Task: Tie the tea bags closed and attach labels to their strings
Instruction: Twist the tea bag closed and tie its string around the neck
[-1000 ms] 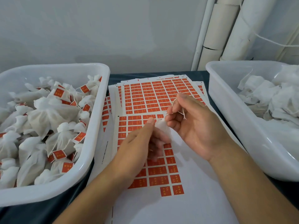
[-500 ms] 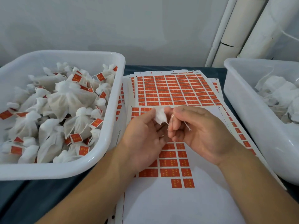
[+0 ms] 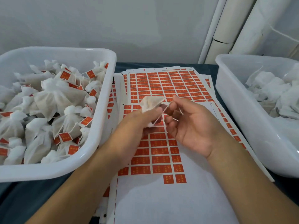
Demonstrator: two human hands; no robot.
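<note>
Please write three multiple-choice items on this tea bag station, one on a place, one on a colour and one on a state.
1. Where is the tub of tied, labelled tea bags?
A. on the person's left
B. on the person's right
C. on the label sheets

2. What colour are the labels?
A. blue
B. orange-red
C. green

3. What is the left hand doing?
A. resting empty
B. peeling a label
C. holding a tea bag

Answers:
1 A: the left tub holds bags carrying labels; the right tub holds bags with no labels showing.
2 B: the label sheets carry rows of orange-red labels.
3 C: the left hand grips a white tea bag, while the right hand pulls its string.
</note>
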